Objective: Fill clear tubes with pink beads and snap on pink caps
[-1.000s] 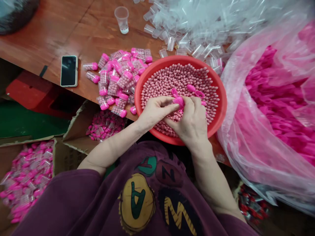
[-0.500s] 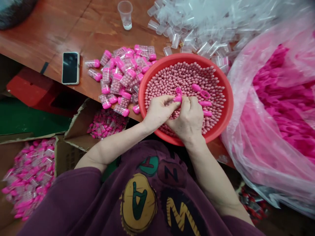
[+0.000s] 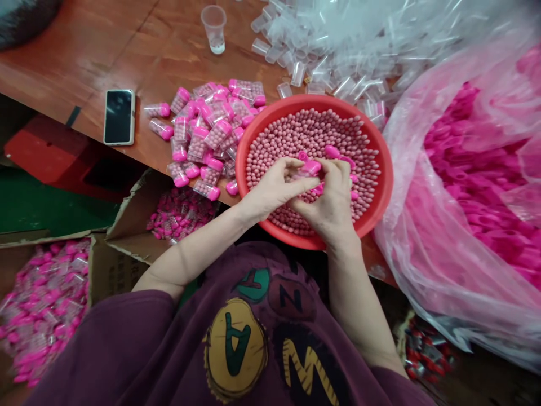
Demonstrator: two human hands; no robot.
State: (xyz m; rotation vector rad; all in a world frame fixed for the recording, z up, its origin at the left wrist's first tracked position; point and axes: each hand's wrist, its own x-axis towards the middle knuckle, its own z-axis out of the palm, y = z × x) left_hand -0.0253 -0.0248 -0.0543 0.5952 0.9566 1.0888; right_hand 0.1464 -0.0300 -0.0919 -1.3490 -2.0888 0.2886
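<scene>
A red basin (image 3: pixel 382 175) full of small pink candy balls stands at the table's near edge. Over it, my left hand (image 3: pixel 274 189) pinches a small clear vial with a pink cap (image 3: pixel 310 167). My right hand (image 3: pixel 333 203) is closed beside it, fingertips at the same pink cap. Loose pink caps (image 3: pixel 332 151) lie on the candy just beyond my fingers. Filled pink-capped vials (image 3: pixel 207 135) are heaped on the table left of the basin.
A phone (image 3: pixel 119 116) lies face up near the table's left edge. A clear cup (image 3: pixel 213 28) stands at the back. Empty clear vials (image 3: pixel 321 62) are piled behind the basin. A plastic bag of pink caps (image 3: pixel 477 169) fills the right. Cardboard boxes of filled vials (image 3: pixel 46 293) sit below left.
Both hands rose slightly over the candy and the capped vial turned between my fingers. The view shifted a little.
</scene>
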